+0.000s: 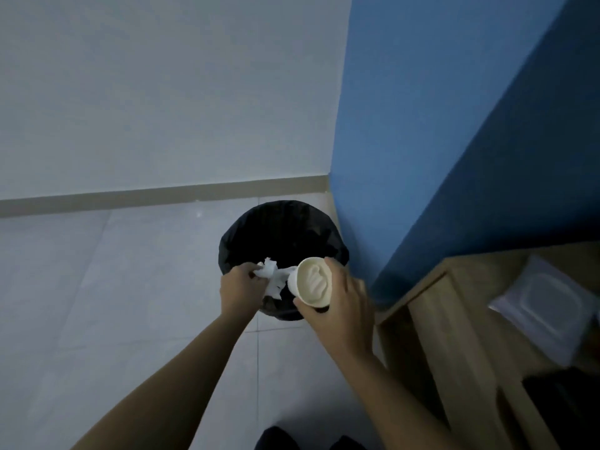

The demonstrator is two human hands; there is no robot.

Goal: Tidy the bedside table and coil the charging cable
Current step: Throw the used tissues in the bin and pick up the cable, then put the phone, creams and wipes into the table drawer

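A round bin lined with a black bag (246,245) stands on the tiled floor against a blue wall panel. Over its near rim my left hand (238,287) grips a crumpled white tissue (272,277). Right beside it my right hand (341,306) holds a white paper cup (313,284) tipped on its side, its open mouth facing me. Both things hang above the bin's opening. The wooden bedside table (461,306) stands at the right. No charging cable shows.
A clear plastic-wrapped pack with a flip lid (545,303) lies on the bedside table, with a dark object (565,407) nearer me. The blue panel (438,141) rises behind bin and table. Pale wall and skirting run along the back. My dark shoes (308,441) show at the bottom.
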